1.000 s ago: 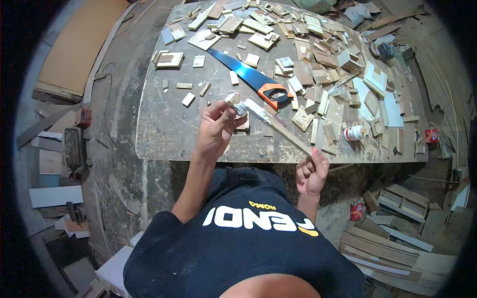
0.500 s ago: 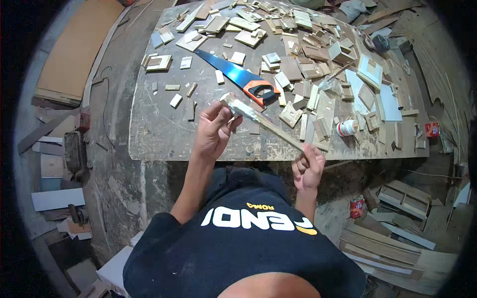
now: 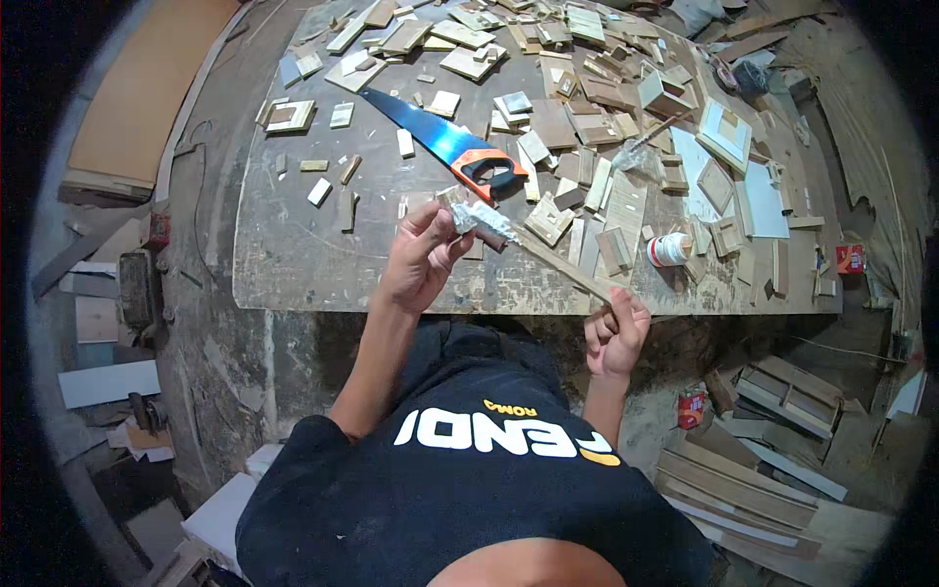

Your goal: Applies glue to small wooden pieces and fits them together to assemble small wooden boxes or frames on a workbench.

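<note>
My left hand (image 3: 416, 262) grips a small wooden block (image 3: 494, 238) between thumb and fingers, just above the table's near edge. White, glue-like paste (image 3: 479, 215) covers the block's upper face. My right hand (image 3: 616, 336) pinches the lower end of a thin wooden stick (image 3: 562, 264). The stick slants up to the left, and its far tip meets the paste at the block's right end. Beyond the block lies a handsaw (image 3: 425, 132) with a blue blade and an orange and black handle. To the right stands a white bottle (image 3: 670, 250) with a red band.
Many wood offcuts (image 3: 474, 61) are strewn over the worn wooden table (image 3: 323, 264), thickest at the back and right. A clear plastic bag (image 3: 638, 157) lies among them. Boards (image 3: 147, 108) are stacked on the floor at left, and more wood pieces (image 3: 792, 396) at right.
The block has turned so its brown side shows, and the stick's tip has slid toward the block's right end. My right hand has shifted slightly right.
</note>
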`<control>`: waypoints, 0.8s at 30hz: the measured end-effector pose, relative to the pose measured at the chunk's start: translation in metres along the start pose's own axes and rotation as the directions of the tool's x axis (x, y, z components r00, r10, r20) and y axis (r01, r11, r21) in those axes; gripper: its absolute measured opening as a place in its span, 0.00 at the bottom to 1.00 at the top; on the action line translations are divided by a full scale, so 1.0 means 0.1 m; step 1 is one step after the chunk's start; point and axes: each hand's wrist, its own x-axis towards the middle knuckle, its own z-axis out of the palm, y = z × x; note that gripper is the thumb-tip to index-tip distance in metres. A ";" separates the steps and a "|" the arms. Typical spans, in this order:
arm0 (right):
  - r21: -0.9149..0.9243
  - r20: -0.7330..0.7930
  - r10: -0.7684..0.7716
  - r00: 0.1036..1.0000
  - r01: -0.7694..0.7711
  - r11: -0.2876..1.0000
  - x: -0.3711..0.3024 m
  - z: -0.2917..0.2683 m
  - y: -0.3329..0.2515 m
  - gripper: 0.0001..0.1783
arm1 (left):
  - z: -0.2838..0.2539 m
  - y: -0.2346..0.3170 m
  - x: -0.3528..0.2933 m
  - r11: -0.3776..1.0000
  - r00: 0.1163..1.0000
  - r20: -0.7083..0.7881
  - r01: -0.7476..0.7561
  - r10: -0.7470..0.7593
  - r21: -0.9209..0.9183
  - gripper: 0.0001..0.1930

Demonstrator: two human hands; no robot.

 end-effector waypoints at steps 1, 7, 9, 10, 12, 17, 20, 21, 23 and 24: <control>0.024 -0.033 0.002 0.999 -0.001 1.000 0.01 0.04 -0.04 0.09 | 0.00 -0.02 0.02 0.999 1.000 0.000 0.026 -0.026 0.023 0.20; -0.061 0.078 0.025 0.997 -0.020 0.998 0.25 -0.23 -0.06 0.08 | -0.01 -0.12 0.15 0.996 0.997 0.030 0.076 -0.075 -0.041 0.23; -0.066 -0.041 -0.023 0.999 0.020 0.998 0.24 -0.32 -0.20 0.09 | -0.05 -0.19 0.27 0.996 0.996 0.032 0.087 -0.087 0.001 0.23; -0.067 -0.058 -0.038 0.998 0.034 0.997 0.30 -0.41 -0.23 0.09 | -0.04 -0.22 0.30 0.995 0.997 0.010 0.076 -0.076 0.060 0.24; -0.040 -0.206 -0.160 0.965 0.155 0.987 0.48 -0.58 -0.25 0.08 | 0.06 -0.18 0.27 0.986 0.987 -0.160 0.047 -0.021 0.158 0.24; -0.452 -0.278 -0.519 0.808 0.366 0.813 1.24 -0.78 -0.75 0.09 | 0.16 -0.08 0.33 0.957 0.961 -0.273 0.108 -0.032 0.270 0.09; -0.676 -0.122 -0.695 0.709 0.453 0.581 1.79 -0.94 -1.05 0.07 | 0.07 -0.11 0.41 0.950 0.955 -0.296 0.077 0.016 0.302 0.09; -0.681 -0.131 -0.699 0.703 0.448 0.579 1.98 -0.96 -1.08 0.07 | 0.07 -0.08 0.45 0.953 0.940 -0.342 0.097 0.007 0.287 0.07; -0.748 -0.028 -0.726 0.687 0.467 0.471 2.35 -0.96 -1.12 0.07 | 0.01 -0.05 0.50 0.949 0.933 -0.360 0.089 0.027 0.302 0.06; -0.774 0.017 -0.731 0.682 0.472 0.422 2.49 -0.93 -1.13 0.07 | -0.04 -0.04 0.53 0.944 0.924 -0.379 0.074 0.056 0.320 0.06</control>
